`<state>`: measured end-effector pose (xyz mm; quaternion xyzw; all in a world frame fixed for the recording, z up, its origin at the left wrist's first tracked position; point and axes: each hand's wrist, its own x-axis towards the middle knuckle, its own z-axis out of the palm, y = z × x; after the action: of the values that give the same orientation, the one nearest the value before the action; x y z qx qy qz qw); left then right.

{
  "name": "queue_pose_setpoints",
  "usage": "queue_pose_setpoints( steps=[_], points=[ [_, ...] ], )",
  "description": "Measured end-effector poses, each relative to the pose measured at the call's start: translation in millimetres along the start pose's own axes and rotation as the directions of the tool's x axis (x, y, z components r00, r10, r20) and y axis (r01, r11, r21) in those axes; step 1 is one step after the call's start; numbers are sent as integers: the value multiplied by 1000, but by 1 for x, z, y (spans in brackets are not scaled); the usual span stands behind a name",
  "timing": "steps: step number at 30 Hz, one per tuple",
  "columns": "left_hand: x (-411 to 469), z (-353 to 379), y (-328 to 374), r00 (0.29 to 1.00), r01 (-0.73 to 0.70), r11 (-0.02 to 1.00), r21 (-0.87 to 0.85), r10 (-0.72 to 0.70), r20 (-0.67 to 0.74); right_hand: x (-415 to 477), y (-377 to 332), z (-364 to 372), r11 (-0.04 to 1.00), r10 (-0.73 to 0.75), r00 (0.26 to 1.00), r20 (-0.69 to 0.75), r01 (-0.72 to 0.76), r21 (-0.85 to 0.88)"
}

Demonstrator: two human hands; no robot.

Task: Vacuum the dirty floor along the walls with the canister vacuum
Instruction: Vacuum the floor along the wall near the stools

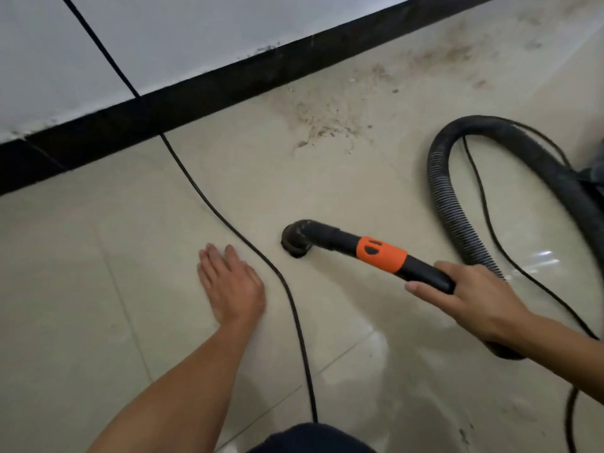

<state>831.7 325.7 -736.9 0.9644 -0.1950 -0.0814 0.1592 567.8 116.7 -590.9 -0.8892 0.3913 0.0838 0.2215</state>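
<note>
My right hand (474, 299) grips the black vacuum wand (421, 269) just behind its orange collar (381, 255). The wand's round black nozzle (295, 238) sits mouth-down on the beige tiled floor (98, 289). A ribbed black hose (447, 197) loops from the wand up and to the right. My left hand (230, 284) lies flat on the tile, fingers straight, left of the nozzle. Brown dirt (330, 122) is scattered on the floor beyond the nozzle, along the black baseboard (202, 99).
A thin black power cord (261, 256) runs down the white wall (163, 34), across the floor between my left hand and the nozzle, towards my dark knee (310, 439). A second cord (490, 230) trails beside the hose. More dirt (457, 50) lies further right along the wall.
</note>
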Motion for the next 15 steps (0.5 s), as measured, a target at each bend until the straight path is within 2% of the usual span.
queue_pose_setpoints(
  steps=[2, 6, 9, 11, 15],
  points=[
    [-1, -3, -1, 1000, 3, 1000, 17, -4, 25, 18, -18, 1, 998, 51, 998, -20, -51, 36],
    [1, -6, -5, 999, 2, 998, 69, -5, 36, 48, -52, -2, 990, -61, 995, 80, 71, -122],
    [2, -8, -7, 998, 16, 996, 90, -20, 52, 78, -52, -36, 988, -13, 998, 55, 21, -153],
    [5, -10, -5, 997, 21, 994, 105, -29, 71, 93, -45, -62, 993, 58, 996, 68, -50, -110],
    [4, -18, -2, 994, 15, 992, 126, -29, 106, 98, -24, -86, 975, 141, 978, 153, -163, 148]
  ],
)
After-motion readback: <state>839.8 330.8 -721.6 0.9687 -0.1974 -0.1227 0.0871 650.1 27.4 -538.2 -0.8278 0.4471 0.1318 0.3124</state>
